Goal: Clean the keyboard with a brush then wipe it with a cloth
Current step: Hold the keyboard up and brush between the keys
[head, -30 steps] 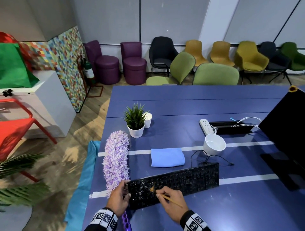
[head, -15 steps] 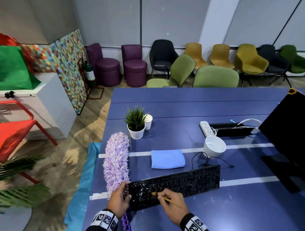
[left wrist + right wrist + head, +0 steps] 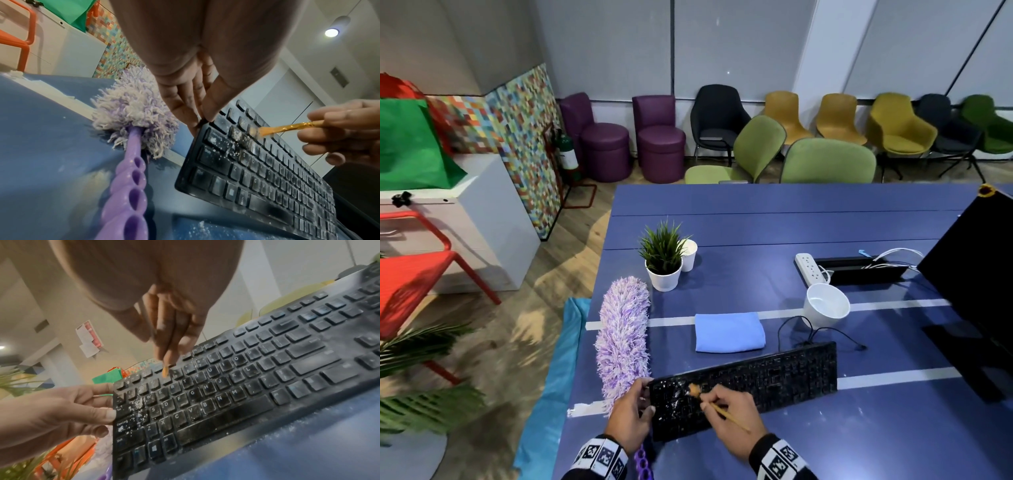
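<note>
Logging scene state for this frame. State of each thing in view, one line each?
keyboard: flat on table, dusted with white crumbs
brush: pinched in right hand, bristles on keys
left hand: grips keyboard's left edge
blue cloth: folded, untouched
purple duster: lying idle
white cup: upright

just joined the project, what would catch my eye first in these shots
A dusty black keyboard at the table's near edge: the right hand works a small brush over its left keys while the left hand holds its end. Beside it lies a fluffy purple duster, a folded blue cloth just behind.
</note>
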Demonstrator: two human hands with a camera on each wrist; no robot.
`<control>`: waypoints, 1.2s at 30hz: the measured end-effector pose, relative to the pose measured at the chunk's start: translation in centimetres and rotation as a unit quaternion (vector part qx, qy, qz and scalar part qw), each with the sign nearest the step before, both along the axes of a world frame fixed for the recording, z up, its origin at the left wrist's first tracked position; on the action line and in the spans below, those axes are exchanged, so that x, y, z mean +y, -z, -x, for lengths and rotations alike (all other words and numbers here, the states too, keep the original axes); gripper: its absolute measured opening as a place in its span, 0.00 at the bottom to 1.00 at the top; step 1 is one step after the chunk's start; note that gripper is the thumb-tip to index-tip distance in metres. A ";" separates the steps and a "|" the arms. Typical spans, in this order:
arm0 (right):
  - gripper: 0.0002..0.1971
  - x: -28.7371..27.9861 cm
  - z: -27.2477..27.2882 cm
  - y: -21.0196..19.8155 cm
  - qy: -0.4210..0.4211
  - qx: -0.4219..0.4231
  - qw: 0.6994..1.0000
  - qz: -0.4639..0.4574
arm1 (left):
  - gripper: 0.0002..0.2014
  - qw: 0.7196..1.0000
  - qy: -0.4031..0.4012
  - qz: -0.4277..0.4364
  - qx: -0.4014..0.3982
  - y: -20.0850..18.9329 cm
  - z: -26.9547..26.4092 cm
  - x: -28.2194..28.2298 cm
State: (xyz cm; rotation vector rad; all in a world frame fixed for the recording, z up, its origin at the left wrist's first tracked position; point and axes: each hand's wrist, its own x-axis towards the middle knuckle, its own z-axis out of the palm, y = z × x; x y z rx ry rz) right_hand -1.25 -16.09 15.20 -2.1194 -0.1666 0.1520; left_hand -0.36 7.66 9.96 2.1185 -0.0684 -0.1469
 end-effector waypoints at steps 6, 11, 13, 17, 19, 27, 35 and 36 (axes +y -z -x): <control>0.06 -0.5 0.0 -0.1 0.017 -0.011 1.000 -0.004 | 0.31 1.000 -0.009 0.002 0.003 0.0 0.1 0.0; 0.05 -0.1 0.4 0.0 0.045 -0.038 0.998 -0.015 | 0.30 1.000 -0.002 0.003 -0.001 -0.2 -0.2 -0.2; 0.04 0.2 0.3 -0.1 0.011 -0.018 1.000 -0.002 | 0.31 1.000 -0.003 -0.004 -0.004 -0.4 -0.2 -0.3; 0.04 0.6 0.2 -0.2 -0.001 -0.030 1.000 0.002 | 0.31 1.000 -0.001 -0.003 0.000 -0.6 -0.2 -0.4; 0.05 0.6 0.0 -0.1 0.001 -0.031 0.999 0.009 | 0.31 1.000 -0.002 -0.001 0.000 -0.7 -0.1 -0.4; 0.05 1.1 0.0 0.3 -0.057 0.003 0.998 0.023 | 0.30 1.000 -0.006 0.000 0.013 -0.5 -0.2 -0.3; 0.03 2.5 0.5 0.8 -0.069 0.007 0.997 0.027 | 0.30 1.000 0.008 -0.009 0.029 -0.7 -0.3 -0.1; 0.03 2.7 0.5 0.9 -0.079 0.008 0.996 0.034 | 0.29 0.999 0.006 -0.012 0.029 -0.6 -0.3 0.0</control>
